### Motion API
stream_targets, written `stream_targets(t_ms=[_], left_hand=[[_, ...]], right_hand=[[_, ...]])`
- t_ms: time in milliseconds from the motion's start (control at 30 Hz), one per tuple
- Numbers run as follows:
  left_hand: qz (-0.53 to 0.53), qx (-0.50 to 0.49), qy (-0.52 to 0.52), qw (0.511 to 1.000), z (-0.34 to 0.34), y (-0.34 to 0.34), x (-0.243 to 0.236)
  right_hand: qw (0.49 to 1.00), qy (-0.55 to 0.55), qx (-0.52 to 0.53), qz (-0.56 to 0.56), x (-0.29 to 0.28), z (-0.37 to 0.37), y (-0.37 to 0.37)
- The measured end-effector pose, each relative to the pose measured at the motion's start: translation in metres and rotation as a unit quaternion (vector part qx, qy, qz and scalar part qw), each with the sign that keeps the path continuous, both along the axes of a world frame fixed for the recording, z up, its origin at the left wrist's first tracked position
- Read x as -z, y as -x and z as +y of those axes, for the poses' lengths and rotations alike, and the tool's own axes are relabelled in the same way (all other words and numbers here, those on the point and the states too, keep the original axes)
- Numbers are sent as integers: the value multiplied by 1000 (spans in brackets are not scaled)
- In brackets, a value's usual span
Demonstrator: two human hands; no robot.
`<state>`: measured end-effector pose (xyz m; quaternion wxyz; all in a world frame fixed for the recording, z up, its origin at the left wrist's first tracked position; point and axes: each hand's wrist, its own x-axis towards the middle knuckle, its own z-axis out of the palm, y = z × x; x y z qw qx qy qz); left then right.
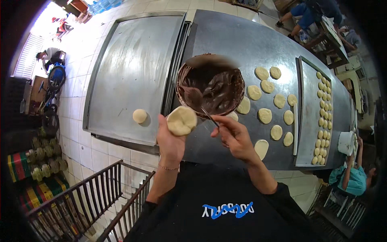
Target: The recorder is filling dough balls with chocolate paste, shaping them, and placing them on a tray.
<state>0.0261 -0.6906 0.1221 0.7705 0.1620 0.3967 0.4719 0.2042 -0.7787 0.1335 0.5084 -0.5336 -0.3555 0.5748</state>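
My left hand (169, 145) holds a flattened, dimpled dough disc (181, 120) beside the near rim of a wide bowl of dark brown chocolate-like paste (217, 86). My right hand (229, 135) grips the handle of a metal spoon (208, 114); its head rests in the paste at the bowl's left side, coated brown. Several pale dough discs (265, 115) lie on the metal table (246, 36) to the right. One smooth dough ball (140, 115) sits on the stacked metal trays (133, 56) at the left.
A tray of small dough pieces (323, 121) and a pale bar (295, 129) lie at the right. A person (346, 181) holds a white container (346, 143) there. Other people (302, 22) are at the back. A railing (88, 193) stands at the lower left; bicycles (54, 84) are farther left.
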Motion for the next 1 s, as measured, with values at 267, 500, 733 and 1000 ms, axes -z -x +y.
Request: stream_targets(t_ms=[267, 500, 733, 1000], left_hand=[[-106, 132, 9, 985, -36, -58, -60], [-33, 282, 65, 957, -63, -84, 7], [637, 287, -331, 635, -73, -120, 155], [351, 406, -158, 829, -63, -135, 105]], right_hand=[[771, -274, 28, -575, -8, -69, -74], [869, -111, 253, -411, -23, -166, -160], [924, -67, 288, -241, -44, -152, -149], [743, -121, -197, -628, -58, 61, -115]])
